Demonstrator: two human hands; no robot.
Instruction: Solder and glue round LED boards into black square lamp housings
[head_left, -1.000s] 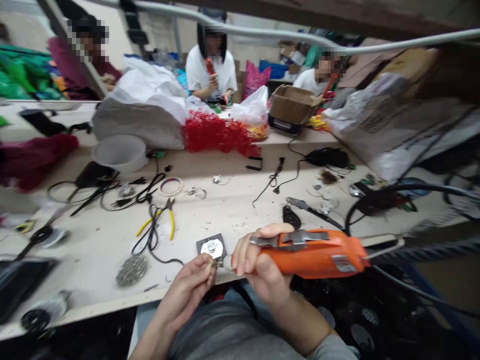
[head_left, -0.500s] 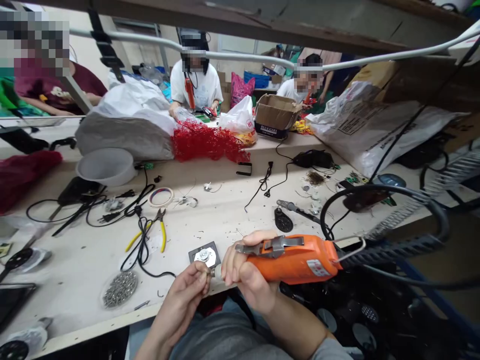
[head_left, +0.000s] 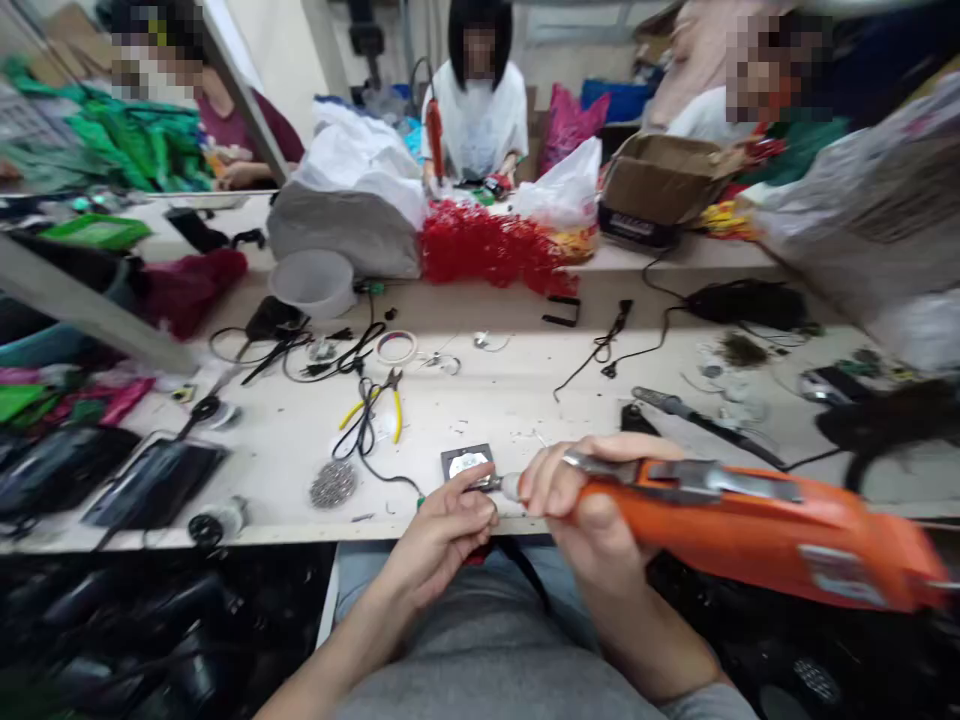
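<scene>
My right hand [head_left: 600, 520] is wrapped round an orange electric screwdriver [head_left: 720, 525], which lies nearly level with its tip pointing left. Thumb and index finger of my left hand [head_left: 450, 525] are drawn together at the screwdriver's bit; whatever is between them is too small or hidden to make out. Just beyond the fingertips, a dark square block [head_left: 448, 462] with a round-centred white metal piece [head_left: 468, 461] rests near the bench's front edge. To the left is a round heap of small screws [head_left: 332, 484].
Yellow-handled cutters [head_left: 396, 415] lie under a black cable, near a tape roll [head_left: 396, 348] and a white tub [head_left: 311, 283]. A soldering iron [head_left: 705, 428] is at right. Red netting [head_left: 487, 245] and bags line the back. Co-workers sit across the bench.
The camera view has shifted, so the bench appears farther up and to the right. The screwdriver's rear end has swung down and toward me; my left fingers stay at its bit, less tightly curled.
</scene>
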